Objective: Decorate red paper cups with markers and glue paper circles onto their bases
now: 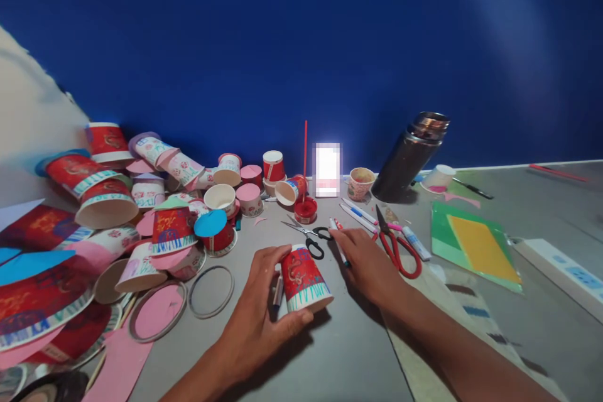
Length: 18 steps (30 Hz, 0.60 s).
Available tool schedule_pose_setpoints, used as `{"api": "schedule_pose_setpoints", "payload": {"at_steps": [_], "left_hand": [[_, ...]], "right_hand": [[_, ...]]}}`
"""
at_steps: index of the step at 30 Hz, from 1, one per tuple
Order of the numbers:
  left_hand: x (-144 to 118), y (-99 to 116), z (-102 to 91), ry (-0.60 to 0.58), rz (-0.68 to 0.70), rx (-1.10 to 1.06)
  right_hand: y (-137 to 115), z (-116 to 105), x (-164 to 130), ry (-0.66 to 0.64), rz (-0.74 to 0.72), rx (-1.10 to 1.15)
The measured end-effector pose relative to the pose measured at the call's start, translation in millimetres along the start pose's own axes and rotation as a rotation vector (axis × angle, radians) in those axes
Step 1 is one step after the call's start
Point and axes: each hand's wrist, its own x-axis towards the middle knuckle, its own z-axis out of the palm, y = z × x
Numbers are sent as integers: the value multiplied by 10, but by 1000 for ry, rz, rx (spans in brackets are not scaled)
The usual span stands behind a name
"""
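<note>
My left hand [254, 295] grips a red paper cup [305, 276] from its left side, with the thumb under its rim. The cup stands upside down and tilted, and its white rim band carries teal pen strokes. My right hand [365, 257] is closed around a white marker [345, 257] with a dark teal end; its fingers partly cover the marker. Black-handled scissors [311, 235] lie between the hands, just behind the cup. Another marker [277, 292] shows between my left thumb and fingers, and I cannot tell whether it is touched.
Decorated paper cups [174, 229] pile up at the left, near grey rings [211, 292]. Behind are a red paint jar [306, 209] and a dark flask [407, 160]. At the right lie red-handled scissors [400, 251], a green-yellow packet [480, 248], a stained cloth [452, 326] and a power strip [560, 273].
</note>
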Motion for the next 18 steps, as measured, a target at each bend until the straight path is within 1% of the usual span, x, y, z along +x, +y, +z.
{"api": "schedule_pose_setpoints", "payload": {"at_steps": [5, 8, 10, 15, 18], "left_hand": [[41, -32, -23, 54, -11, -13], [71, -61, -40, 69, -16, 28], [86, -96, -48, 86, -39, 48], [118, -210, -52, 141, -83, 78], [126, -218, -43, 153, -90, 112]], "right_hand": [[-63, 35, 47, -38, -39, -40], [-117, 2, 73, -70, -10, -106], [-133, -40, 93, -70, 15, -131], [-134, -134, 144, -55, 69, -118], [-115, -193, 166, -44, 117, -109]]}}
